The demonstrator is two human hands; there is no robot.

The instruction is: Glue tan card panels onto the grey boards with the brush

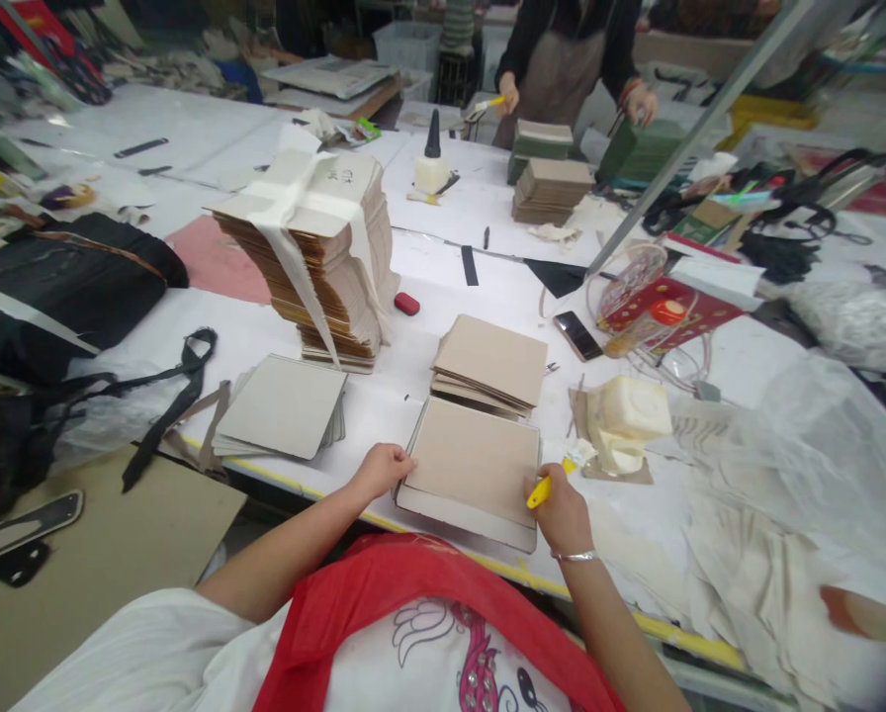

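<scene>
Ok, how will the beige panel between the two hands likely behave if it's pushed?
Probably stiff: the beige panel lies flat with straight edges. Likely light for its size, since it looks thin. It might slide, as it sits out of line with the grey panel beneath, though I can't tell whether they're stuck together.

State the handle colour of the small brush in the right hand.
Bright yellow brush handle, held in the right hand; head view.

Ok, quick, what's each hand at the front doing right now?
Left hand: fingers curled at the tan board's left edge; can't tell if they grip it.
Right hand: closed, holding the yellow brush.
</scene>
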